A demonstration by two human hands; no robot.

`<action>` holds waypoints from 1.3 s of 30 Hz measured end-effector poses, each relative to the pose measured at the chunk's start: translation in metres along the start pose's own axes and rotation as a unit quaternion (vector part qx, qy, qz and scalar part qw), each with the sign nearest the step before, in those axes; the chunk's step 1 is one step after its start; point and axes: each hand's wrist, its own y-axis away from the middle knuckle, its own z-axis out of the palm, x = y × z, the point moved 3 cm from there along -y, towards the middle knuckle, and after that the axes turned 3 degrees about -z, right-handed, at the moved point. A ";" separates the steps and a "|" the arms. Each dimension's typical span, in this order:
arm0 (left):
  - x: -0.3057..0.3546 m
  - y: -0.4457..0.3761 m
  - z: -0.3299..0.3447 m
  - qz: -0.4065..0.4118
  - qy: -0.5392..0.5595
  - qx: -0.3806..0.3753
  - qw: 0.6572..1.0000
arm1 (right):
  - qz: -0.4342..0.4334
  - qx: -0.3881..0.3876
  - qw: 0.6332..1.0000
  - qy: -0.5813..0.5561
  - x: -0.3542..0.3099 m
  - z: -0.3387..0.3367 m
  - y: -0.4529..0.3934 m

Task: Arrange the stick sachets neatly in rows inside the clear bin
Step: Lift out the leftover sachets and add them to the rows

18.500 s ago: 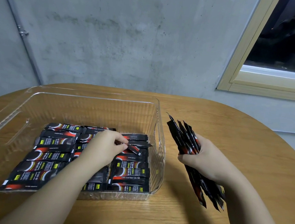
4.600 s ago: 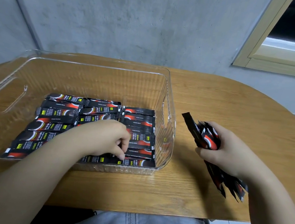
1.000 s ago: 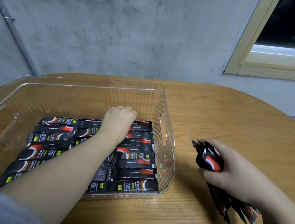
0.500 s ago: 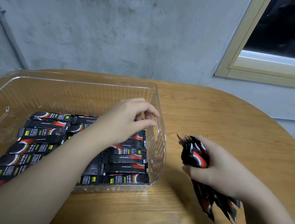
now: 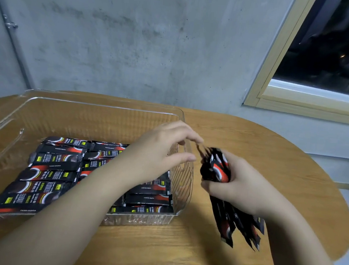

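A clear plastic bin (image 5: 100, 106) sits on the left of the wooden table, with black and red stick sachets (image 5: 55, 160) laid flat in rows across its near half. My right hand (image 5: 240, 189) grips a bundle of sachets (image 5: 217, 167) just right of the bin, their lower ends fanning out below my fist. My left hand (image 5: 163, 148) hovers over the bin's right wall, fingers spread apart and empty, fingertips a little short of the bundle's top ends. My left forearm hides part of the middle and right rows.
The wooden table (image 5: 273, 153) has a rounded right end and bare surface beyond my right hand. A grey concrete wall stands behind it. A window with a pale frame (image 5: 279, 78) is at the upper right. The bin's far half holds no sachets.
My left hand has lifted out of the bin and moved right toward the bundle. My right hand has brought the bundle closer to the bin.
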 end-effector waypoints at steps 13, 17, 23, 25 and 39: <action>-0.020 0.012 0.008 -0.084 -0.041 0.003 0.996 | -0.008 0.403 0.903 -0.147 0.056 0.027 -0.027; -0.022 0.014 0.014 -0.086 -0.037 0.008 0.996 | -0.014 0.409 0.897 -0.166 0.071 0.043 -0.022; -0.015 0.016 0.025 -0.067 -0.027 0.037 0.997 | -0.044 0.381 0.911 -0.154 0.072 0.053 -0.013; -0.014 0.016 0.027 -0.065 -0.025 0.041 0.997 | -0.050 0.380 0.911 -0.150 0.075 0.058 -0.009; 0.000 0.018 0.027 -0.028 -0.067 0.061 0.996 | -0.055 0.386 0.903 -0.182 0.077 0.049 -0.005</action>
